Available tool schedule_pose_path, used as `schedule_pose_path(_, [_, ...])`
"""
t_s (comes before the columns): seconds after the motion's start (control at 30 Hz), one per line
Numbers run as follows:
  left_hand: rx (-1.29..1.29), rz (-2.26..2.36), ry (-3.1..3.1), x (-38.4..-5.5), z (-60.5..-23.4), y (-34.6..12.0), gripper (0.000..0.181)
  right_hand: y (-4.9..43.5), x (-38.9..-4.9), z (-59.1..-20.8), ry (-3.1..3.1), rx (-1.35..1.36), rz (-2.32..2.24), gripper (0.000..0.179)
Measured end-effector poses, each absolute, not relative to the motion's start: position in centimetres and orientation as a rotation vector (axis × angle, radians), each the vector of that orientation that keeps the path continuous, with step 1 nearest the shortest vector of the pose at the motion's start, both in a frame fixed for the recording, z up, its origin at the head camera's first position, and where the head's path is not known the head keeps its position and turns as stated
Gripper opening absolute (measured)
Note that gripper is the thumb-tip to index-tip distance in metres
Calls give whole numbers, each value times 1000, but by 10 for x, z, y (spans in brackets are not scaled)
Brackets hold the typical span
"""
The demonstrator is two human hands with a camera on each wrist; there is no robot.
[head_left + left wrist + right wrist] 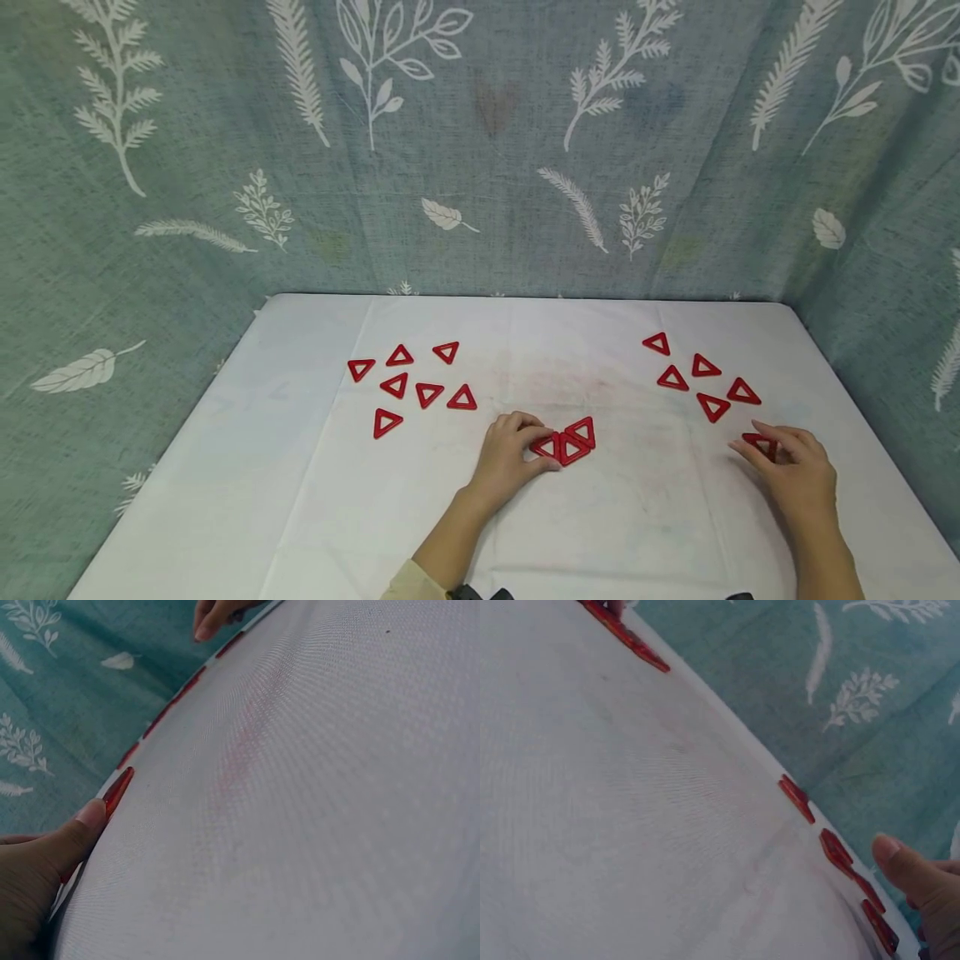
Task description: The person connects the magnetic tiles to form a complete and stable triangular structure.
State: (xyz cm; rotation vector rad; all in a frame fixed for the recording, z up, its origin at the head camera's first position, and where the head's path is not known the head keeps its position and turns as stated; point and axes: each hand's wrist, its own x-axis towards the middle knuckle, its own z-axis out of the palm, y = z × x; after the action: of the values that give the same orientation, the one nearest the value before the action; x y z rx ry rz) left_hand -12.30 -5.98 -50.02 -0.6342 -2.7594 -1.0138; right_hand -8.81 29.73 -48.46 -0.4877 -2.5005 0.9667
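Observation:
Three red open-centred plastic triangles sit edge to edge near the middle of the table. My left hand (510, 458) pinches the leftmost triangle (556, 447) of this group between thumb and fingers. Beside it lie the middle triangle (573, 450) and the upper right triangle (589, 431). In the left wrist view, the left thumb (88, 817) presses against a red edge. At the right side, my right hand (798, 471) is over a single red triangle (763, 447), thumb and fingers spread around it. The right wrist view shows the right thumb (907, 866) extended, with nothing visible against its tip.
Several loose red triangles (429, 395) lie scattered on the left of the white-covered table (360, 517). Another loose set of triangles (713, 407) lies at the right, just beyond the right hand. A green leaf-patterned cloth (480, 242) hangs behind and at both sides.

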Motion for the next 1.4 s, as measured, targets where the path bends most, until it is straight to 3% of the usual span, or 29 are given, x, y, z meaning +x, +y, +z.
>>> schedule_pose_path(0.27, [-655,-1055,-2767,-123,-500,-63,48,306,-83,-485,-2559,-665,904,52])
schedule_pose_path(0.53, [-661,-1093,-2771,-124,-502,-63,39,311,-83,-487,-2640,-759,920,60])
schedule_pose_path(1.1, [-694,-1017,-2768,-125,-501,-62,43,311,-86,-489,-2647,-771,1022,60])
schedule_pose_path(1.4, [-663,-974,-2779,-125,-500,-59,42,307,-87,-490,-2736,-608,1000,63])
